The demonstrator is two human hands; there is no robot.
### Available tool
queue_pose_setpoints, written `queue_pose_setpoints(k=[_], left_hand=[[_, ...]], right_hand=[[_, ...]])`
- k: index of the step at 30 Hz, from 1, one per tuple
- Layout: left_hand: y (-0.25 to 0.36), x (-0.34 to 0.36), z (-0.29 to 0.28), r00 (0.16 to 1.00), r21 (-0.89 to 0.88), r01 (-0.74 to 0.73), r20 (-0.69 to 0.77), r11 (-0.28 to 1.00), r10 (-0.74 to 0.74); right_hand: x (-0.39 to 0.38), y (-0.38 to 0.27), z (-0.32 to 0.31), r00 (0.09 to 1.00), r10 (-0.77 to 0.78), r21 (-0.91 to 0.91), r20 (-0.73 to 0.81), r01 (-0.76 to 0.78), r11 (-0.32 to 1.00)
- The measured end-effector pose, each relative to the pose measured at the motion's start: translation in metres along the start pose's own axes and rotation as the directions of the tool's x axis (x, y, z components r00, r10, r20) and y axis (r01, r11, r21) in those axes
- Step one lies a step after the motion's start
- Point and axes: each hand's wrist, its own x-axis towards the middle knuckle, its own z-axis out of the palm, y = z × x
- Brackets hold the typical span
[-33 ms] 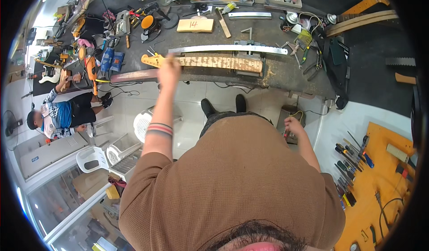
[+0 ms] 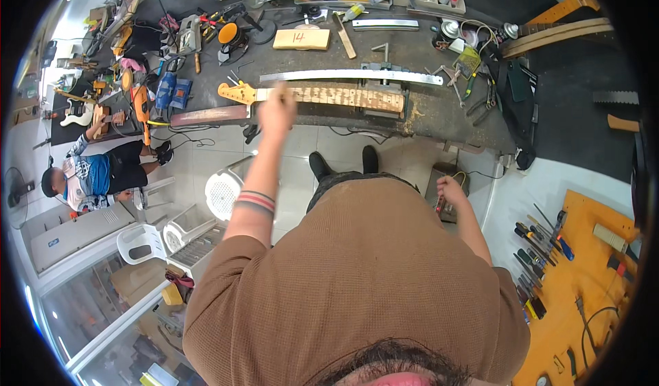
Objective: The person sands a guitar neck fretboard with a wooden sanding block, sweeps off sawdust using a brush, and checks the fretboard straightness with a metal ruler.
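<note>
A guitar neck (image 2: 336,97) lies across the bench, its light wood fingerboard blotched with brown patches and its amber headstock (image 2: 235,93) pointing left. My left hand (image 2: 277,109) is over the neck beside the headstock, fingers curled. Whether something small is pinched under them is hidden. Under the neck's right end is a dark metal vise (image 2: 384,77). A long silver straightedge (image 2: 350,75) lies just behind the neck. Down at my right side, away from the bench, my right hand (image 2: 451,190) is closed round a slim red object (image 2: 439,206), mostly covered by the fingers.
Behind the neck sit a numbered wooden block (image 2: 302,39), a wooden stick (image 2: 344,36) and a metal bar (image 2: 385,25). Pliers (image 2: 485,97) and cans crowd the right. A reddish board (image 2: 206,115) lies front left. Another person (image 2: 96,173) sits far left, near white chairs (image 2: 225,195).
My left hand has slid a little to the right along the neck, away from the headstock. The neck and my right hand stay about where they were.
</note>
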Motion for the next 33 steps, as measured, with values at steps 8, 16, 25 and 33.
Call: queue_pose_setpoints(k=[8,16,25,33], left_hand=[[0.152,-0.097,0.048,0.760,-0.585,-0.003,0.525,0.811,0.382],[-0.074,0.028,-0.043,0.937,0.026,0.155,-0.320,0.988,-0.138],[0.225,-0.090,0.056,0.608,-0.625,0.235,0.692,0.745,0.389],[0.245,-0.101,0.072,0.392,-0.676,0.379,0.736,0.633,0.551]], right_hand=[[-0.003,-0.061,0.013,0.997,-0.055,-0.115,0.059,0.061,0.991],[-0.024,-0.023,-0.016,0.997,-0.063,-0.160,-0.032,0.057,0.986],[-0.044,-0.131,0.014,0.535,-0.807,-0.526,-0.252,0.624,0.578],[-0.128,-0.260,0.022,0.780,-0.607,-0.244,0.154,0.625,0.741]])
